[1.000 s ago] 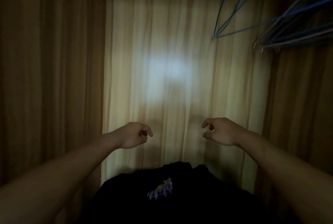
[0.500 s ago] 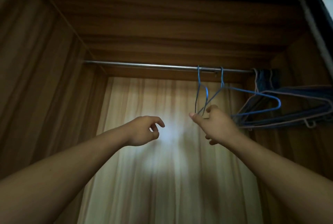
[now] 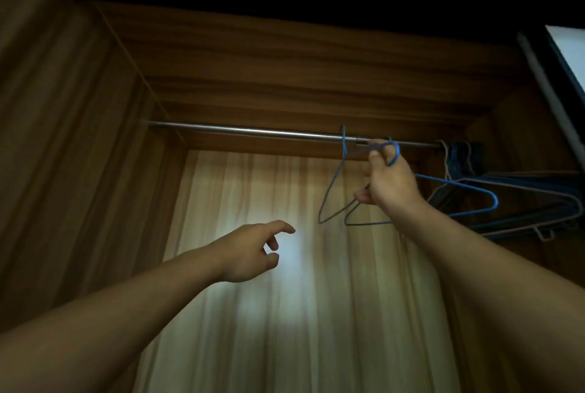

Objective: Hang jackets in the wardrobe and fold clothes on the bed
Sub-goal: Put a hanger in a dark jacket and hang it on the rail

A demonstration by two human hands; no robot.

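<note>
Right hand (image 3: 387,183), now raised to the wardrobe rail (image 3: 253,132), grips a blue wire hanger (image 3: 443,181), hook just beside the rail; left hand (image 3: 250,253) hovers empty, fingers loosely spread; jacket unseen, hanging evidently pending.

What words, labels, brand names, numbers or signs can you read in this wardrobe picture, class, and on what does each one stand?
None: no text shows anywhere in this picture.
The wooden side wall, the metal rail, the blue hanger in the grip of the right hand, the bunch of hangers at the far right and the pale back wall all bear no print, label or sign.
</note>
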